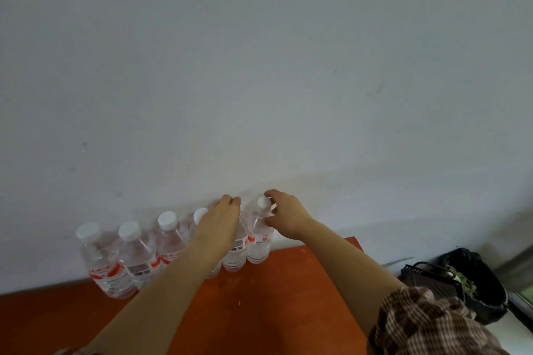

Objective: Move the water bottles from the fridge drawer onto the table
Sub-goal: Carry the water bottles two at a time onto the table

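Standing upright in a row against the wall, six water bottles line the back edge of the orange counter. Over the fifth bottle lies the left hand, its fingers curled down on the hidden cap, seemingly gripping it; the forearm hides most of the fourth. On the end bottle, the right hand curls fingers and thumb round the neck. A plaid sleeve partly blocks a black-lined bin.
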Action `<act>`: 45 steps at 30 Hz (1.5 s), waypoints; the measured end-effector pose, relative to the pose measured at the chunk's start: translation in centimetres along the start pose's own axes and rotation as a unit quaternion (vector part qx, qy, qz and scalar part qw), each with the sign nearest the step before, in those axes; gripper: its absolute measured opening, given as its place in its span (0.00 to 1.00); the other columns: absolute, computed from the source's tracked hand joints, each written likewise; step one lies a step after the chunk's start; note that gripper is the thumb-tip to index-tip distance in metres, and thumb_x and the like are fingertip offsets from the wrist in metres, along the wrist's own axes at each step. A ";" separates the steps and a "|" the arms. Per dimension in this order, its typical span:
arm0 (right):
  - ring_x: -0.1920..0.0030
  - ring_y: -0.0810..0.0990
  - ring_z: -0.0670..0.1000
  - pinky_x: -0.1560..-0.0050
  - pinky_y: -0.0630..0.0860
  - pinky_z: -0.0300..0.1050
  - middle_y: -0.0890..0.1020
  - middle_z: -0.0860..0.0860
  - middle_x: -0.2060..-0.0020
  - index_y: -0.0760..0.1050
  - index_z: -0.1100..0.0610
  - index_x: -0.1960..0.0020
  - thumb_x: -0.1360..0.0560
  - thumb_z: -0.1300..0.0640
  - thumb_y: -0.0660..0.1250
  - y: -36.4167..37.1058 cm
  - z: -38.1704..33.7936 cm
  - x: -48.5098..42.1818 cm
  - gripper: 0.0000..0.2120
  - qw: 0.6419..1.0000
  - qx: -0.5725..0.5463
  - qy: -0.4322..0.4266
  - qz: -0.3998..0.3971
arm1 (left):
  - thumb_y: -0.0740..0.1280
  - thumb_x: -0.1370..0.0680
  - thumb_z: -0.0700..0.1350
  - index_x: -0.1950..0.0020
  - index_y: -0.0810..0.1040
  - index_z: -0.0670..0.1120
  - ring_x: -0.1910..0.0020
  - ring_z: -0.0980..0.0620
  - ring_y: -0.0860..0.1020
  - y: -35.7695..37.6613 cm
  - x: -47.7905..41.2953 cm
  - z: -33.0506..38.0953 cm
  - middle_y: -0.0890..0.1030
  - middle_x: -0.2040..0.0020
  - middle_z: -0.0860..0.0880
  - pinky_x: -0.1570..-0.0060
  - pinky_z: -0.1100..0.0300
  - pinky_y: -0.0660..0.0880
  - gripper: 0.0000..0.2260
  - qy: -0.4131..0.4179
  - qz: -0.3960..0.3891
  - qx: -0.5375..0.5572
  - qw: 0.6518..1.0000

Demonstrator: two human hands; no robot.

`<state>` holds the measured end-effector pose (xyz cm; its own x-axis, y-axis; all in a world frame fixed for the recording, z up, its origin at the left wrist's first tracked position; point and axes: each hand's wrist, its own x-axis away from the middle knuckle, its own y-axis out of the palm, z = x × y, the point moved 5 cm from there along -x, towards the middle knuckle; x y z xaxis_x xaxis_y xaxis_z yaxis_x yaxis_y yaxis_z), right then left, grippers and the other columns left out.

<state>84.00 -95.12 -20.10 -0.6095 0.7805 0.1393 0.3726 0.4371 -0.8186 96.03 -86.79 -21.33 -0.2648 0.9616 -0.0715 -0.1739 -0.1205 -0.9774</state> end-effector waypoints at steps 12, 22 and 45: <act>0.35 0.74 0.59 0.39 0.74 0.50 0.73 0.59 0.33 0.59 0.59 0.26 0.24 0.62 0.63 0.5 0.0 2.1 0.28 0.999 -0.028 0.032 -0.002 | 0.63 0.22 0.35 0.29 0.66 0.43 0.30 0.49 0.67 -1.3 2.4 0.6 0.67 0.29 0.46 0.37 0.57 0.71 0.21 0.017 0.020 0.005 1.000; 0.33 0.72 0.57 0.35 0.72 0.51 0.69 0.56 0.30 0.57 0.58 0.25 0.21 0.54 0.64 -1.2 1.3 7.3 0.28 0.994 0.107 0.000 0.016 | 0.60 0.20 0.43 0.28 0.68 0.46 0.29 0.50 0.66 -2.1 5.4 5.0 0.70 0.30 0.48 0.33 0.57 0.67 0.19 0.016 0.086 -0.024 0.996; 0.33 0.67 0.60 0.37 0.69 0.59 0.67 0.55 0.32 0.59 0.55 0.27 0.24 0.46 0.64 -9.9 24.5 57.6 0.30 0.928 0.183 0.282 0.160 | 0.57 0.21 0.46 0.35 0.70 0.43 0.35 0.43 0.67 4.5 31.0 46.2 0.71 0.34 0.43 0.40 0.50 0.69 0.16 0.274 -0.047 -0.023 0.960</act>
<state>28.09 -65.40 -17.62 -0.0062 0.9991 0.0425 0.1461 0.0430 -0.9883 43.19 -68.96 -18.76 0.2921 0.9542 -0.0640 -0.1264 -0.0278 -0.9916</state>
